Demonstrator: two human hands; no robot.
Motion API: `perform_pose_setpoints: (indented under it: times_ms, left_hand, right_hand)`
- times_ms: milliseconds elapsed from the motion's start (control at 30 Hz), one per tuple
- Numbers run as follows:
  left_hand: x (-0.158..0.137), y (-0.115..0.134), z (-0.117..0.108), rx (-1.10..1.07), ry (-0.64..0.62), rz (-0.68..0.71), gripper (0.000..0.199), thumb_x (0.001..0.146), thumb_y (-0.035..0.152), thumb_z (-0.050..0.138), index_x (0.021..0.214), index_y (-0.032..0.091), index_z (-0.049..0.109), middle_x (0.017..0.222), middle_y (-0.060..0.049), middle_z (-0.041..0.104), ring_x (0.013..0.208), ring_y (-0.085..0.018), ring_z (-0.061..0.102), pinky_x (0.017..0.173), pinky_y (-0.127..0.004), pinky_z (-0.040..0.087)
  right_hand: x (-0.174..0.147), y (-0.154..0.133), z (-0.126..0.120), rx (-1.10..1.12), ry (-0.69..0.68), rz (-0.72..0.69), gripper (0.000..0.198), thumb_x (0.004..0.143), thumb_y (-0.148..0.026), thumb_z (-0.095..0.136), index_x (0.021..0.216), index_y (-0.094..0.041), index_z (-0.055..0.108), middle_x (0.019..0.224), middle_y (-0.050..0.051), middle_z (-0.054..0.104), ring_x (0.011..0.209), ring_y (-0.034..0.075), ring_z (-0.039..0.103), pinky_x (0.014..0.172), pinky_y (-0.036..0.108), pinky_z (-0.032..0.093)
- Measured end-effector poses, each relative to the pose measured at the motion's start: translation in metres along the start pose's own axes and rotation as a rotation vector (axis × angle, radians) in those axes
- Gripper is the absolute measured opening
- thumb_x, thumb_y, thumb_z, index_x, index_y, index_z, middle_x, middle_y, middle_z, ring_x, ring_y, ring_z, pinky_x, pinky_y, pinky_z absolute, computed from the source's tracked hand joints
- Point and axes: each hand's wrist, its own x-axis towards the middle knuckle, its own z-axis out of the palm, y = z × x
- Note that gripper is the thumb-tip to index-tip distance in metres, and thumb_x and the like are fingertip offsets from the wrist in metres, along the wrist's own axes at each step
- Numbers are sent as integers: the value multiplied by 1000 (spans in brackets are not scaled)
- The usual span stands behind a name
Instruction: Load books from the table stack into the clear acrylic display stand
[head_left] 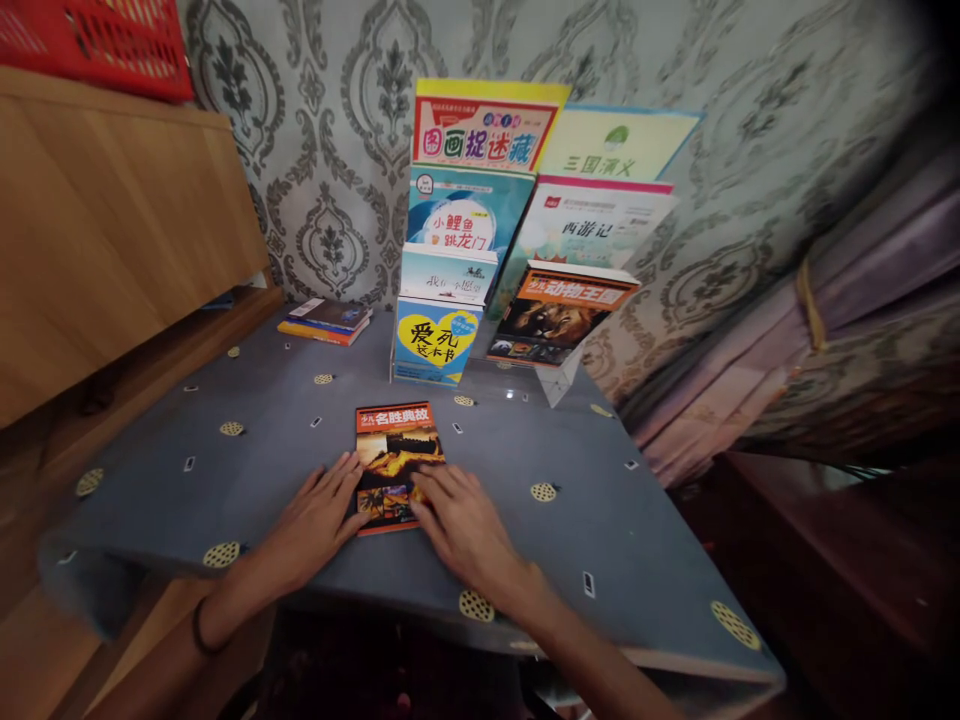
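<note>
A book with an orange and black cover (397, 445) lies flat near the front of the table, a golden wall scene and small photos on its front. My left hand (319, 515) rests along its left edge, fingers stretched out and the thumb near the lower left corner. Across its lower right side lie the outstretched fingers of my right hand (469, 525), palm down. Both hands touch the book without gripping it. Behind it stands a tiered rack (559, 380) of books, including a blue book with a yellow heart (437, 342) and a lion-cover book (562, 312).
A small stack of books (326, 322) sits at the table's back left. The patterned grey tablecloth (270, 430) hangs over the front edge. A wooden cabinet (120, 230) stands left, with a red basket (97, 45) on top. A tied curtain (757, 370) hangs at right.
</note>
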Motion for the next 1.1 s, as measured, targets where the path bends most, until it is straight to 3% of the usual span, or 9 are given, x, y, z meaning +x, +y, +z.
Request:
perform_pose_setpoints:
  times_ms: [100,167,300,433,600,767,900,1100]
  left_hand:
    - [1,0,6,10,16,7,63,102,51,33,156,20,26,157,-16,39,146,-29,35,116,-53,35]
    - [1,0,7,4,29,19,60,103,48,34,156,21,26,156,-15,42,146,-28,37,116,-53,34]
    - [2,1,4,3,45,37,58,102,48,36,155,23,28,156,-14,42,145,-26,38,116,-52,34]
    - [3,0,2,22,24,31,61,101,54,35,151,19,36,155,-16,43,144,-29,39,115,-51,36]
    - [3,-4,6,6,62,12,59,101,55,35,148,21,40,154,-15,44,144,-29,39,114,-51,37]
    - [10,-7,17,-38,92,-37,54,101,51,36,147,23,41,153,-15,45,147,-31,34,114,-55,38]
    - [27,-5,19,-235,170,-80,50,99,43,40,145,22,41,149,-14,51,142,-30,42,113,-54,40]
    - [55,-8,8,-884,257,-310,52,90,51,49,131,18,49,126,-15,68,119,-29,64,102,-48,52]
  right_hand:
    - [30,-15,13,201,-102,-164,50,103,-40,41,148,-21,43,150,11,50,139,23,46,114,43,40]
    - [47,-22,26,241,-170,-190,58,102,-48,39,152,-18,37,157,12,41,145,22,38,118,42,34]
    - [73,-17,46,206,-203,-169,61,102,-53,37,148,-13,43,156,16,42,148,24,33,122,45,27]
    - [87,9,49,113,-167,-85,58,103,-49,36,146,-11,45,155,18,42,148,25,32,122,48,25]
    - [78,42,47,-20,-92,128,58,102,-43,43,146,-5,44,157,22,36,149,30,29,121,50,26]
    - [44,52,56,-79,32,196,56,100,-40,44,148,-11,43,156,21,39,147,33,33,118,56,31]
    - [30,47,62,-93,63,223,55,98,-37,46,148,-13,43,155,21,41,147,34,33,117,57,33]
    - [32,44,57,-107,76,276,54,96,-35,51,145,-12,48,155,22,41,145,36,37,116,55,36]
